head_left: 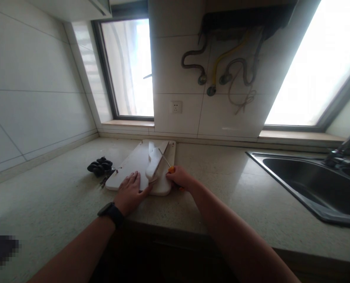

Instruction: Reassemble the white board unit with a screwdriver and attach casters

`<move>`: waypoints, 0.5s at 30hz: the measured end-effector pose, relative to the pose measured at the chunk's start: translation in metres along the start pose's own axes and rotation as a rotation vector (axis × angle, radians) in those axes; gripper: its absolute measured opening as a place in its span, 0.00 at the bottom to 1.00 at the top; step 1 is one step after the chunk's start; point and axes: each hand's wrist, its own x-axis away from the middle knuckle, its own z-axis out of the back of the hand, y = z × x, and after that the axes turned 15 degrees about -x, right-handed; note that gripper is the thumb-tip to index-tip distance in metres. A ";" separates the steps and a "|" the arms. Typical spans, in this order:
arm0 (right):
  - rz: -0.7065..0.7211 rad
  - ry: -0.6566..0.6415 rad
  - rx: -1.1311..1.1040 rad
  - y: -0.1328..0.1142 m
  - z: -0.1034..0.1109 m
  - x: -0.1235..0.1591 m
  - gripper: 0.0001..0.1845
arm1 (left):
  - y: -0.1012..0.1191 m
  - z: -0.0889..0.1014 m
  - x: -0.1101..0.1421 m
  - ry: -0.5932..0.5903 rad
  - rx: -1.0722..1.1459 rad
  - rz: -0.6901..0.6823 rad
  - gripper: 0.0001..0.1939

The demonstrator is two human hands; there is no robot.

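Observation:
A flat white panel (130,159) with rounded corners lies on the countertop, with a raised white piece (154,161) along its middle. My left hand (132,188) rests on the panel's near left part, fingers stretched out flat. In my right hand (180,177) is a screwdriver (171,169) with an orange and dark handle, the fingers wrapped round it. Its thin metal shaft points up and left, over the panel's right part beside the raised piece. I cannot tell whether the tip touches anything.
Several black caster-like wheels (99,166) lie left of the panel, small metal parts near them. A steel sink (298,177) with a faucet (339,153) is set into the counter (222,188) at right. A wall socket (176,107) and hanging hoses (215,72) are behind.

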 end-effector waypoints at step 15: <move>-0.064 -0.004 -0.166 -0.003 0.006 0.107 0.03 | -0.008 0.023 0.002 -0.139 0.174 -0.372 0.55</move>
